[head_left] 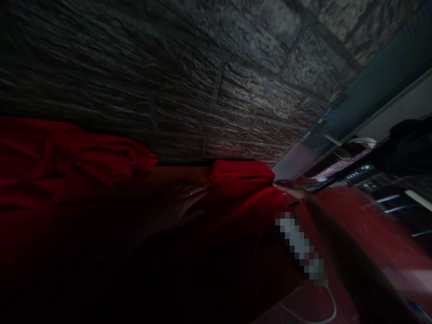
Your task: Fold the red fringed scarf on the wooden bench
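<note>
A folded red cloth (243, 198) lies on a dark wooden table (182, 173) against the wall. My left hand (187, 200), with a ring on one finger, is at the cloth's left side. Its fingers are stretched out and the thumb is apart below them. At the opposite edge is my right hand (295, 191), its fingers extended and their tips touching the cloth near its corner. The near part of the cloth fades into deep shadow.
A heap of crumpled red fabric (67, 157) lies on the left. The stone-block wall (202, 81) rises behind. A pixelated pale object (300, 245) is at the table's right edge, near a white cord (334, 306). To the right are a red floor (357, 216) and a dark bag-like shape (408, 146).
</note>
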`<state>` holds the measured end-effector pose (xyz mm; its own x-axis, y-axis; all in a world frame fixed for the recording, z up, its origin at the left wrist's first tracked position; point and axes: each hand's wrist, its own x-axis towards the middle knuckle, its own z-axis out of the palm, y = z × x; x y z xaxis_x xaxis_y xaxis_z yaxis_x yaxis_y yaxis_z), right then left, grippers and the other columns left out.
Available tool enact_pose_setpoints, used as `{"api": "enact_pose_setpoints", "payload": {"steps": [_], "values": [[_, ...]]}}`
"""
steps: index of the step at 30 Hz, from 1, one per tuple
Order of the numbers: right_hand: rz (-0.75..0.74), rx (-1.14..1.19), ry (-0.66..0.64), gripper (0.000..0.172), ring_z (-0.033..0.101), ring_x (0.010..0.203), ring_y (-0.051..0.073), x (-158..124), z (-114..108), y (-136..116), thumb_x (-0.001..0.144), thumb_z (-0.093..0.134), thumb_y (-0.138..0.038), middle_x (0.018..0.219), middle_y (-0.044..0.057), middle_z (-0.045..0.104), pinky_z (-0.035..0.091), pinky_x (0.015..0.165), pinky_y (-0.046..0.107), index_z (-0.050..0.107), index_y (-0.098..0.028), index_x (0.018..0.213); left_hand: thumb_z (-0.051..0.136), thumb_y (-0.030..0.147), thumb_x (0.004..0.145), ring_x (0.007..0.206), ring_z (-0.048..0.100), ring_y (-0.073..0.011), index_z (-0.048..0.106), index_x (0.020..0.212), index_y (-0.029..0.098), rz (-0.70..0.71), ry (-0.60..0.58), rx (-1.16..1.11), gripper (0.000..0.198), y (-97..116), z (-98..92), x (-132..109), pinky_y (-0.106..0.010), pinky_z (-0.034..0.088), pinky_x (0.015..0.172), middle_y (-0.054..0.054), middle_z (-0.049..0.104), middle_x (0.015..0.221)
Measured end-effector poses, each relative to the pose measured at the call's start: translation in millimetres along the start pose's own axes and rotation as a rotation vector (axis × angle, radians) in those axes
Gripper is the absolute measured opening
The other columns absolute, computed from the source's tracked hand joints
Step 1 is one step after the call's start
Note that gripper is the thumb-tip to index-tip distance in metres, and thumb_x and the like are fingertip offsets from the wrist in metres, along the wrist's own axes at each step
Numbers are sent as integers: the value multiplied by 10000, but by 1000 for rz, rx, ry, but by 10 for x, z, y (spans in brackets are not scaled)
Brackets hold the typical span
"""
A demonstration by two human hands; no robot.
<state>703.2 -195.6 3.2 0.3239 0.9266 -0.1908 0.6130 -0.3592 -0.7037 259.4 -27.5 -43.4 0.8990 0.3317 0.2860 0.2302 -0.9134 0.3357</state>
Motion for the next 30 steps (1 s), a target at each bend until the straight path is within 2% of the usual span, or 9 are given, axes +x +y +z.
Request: {"api": "enact_pose_setpoints", "payload": {"steps": [3,7,10,13,17,21,24,27,30], "values": [[19,103,-48,497,560,704,152,31,-10,-59,747,671,-676,731,0,609,479,673,270,602,-185,764,473,554,952,1367,447,-289,498,1439,264,-2,-5,7,567,11,-12,0,-478,280,1164,-62,477,1512],[-8,219,28,491,562,673,140,121,-4,-119,741,683,-675,713,-13,611,478,661,265,576,-196,744,463,570,950,1366,447,-282,470,1459,272,-13,-4,11,590,26,-15,-1,-463,268,1169,-65,477,1511],[-13,214,70,492,580,690,147,183,37,-126,709,707,-679,737,-13,647,487,687,269,629,-197,767,446,575,955,1377,434,-278,417,1494,249,-25,7,19,631,30,-13,-3,-452,258,1174,-83,463,1520],[36,185,15,501,616,763,173,205,55,-103,712,709,-673,822,7,703,500,723,279,700,-196,864,433,572,963,1376,433,-277,439,1481,259,-7,-15,21,605,26,-14,0,-459,259,1173,-72,460,1523],[64,189,-75,521,614,706,166,223,2,-107,653,777,-636,816,31,712,491,673,275,715,-170,877,416,575,967,1375,430,-285,477,1457,263,3,-31,27,583,18,-12,3,-475,263,1168,-75,459,1523],[-34,159,42,534,570,639,142,295,-24,-195,638,761,-677,726,9,667,447,624,260,684,-169,783,418,566,969,1376,425,-281,459,1468,246,8,-28,46,594,27,-27,4,-471,259,1170,-76,456,1525],[-110,87,146,560,538,615,137,359,43,-223,639,720,-730,682,1,636,421,597,259,663,-179,723,419,546,976,1376,426,-279,453,1470,218,3,-35,64,594,52,-52,6,-466,260,1172,-82,459,1523],[-150,29,205,608,520,606,135,401,142,-168,592,708,-779,655,4,617,416,592,260,653,-179,677,434,551,969,1368,440,-283,459,1464,195,-4,-34,62,610,77,-54,9,-462,276,1169,-95,475,1509],[-163,30,263,630,532,618,139,410,202,-76,636,666,-795,676,18,634,426,599,260,657,-169,712,428,517,981,1351,463,-281,477,1448,181,-42,14,45,578,83,-17,22,-447,317,1150,-108,508,1480]]}}
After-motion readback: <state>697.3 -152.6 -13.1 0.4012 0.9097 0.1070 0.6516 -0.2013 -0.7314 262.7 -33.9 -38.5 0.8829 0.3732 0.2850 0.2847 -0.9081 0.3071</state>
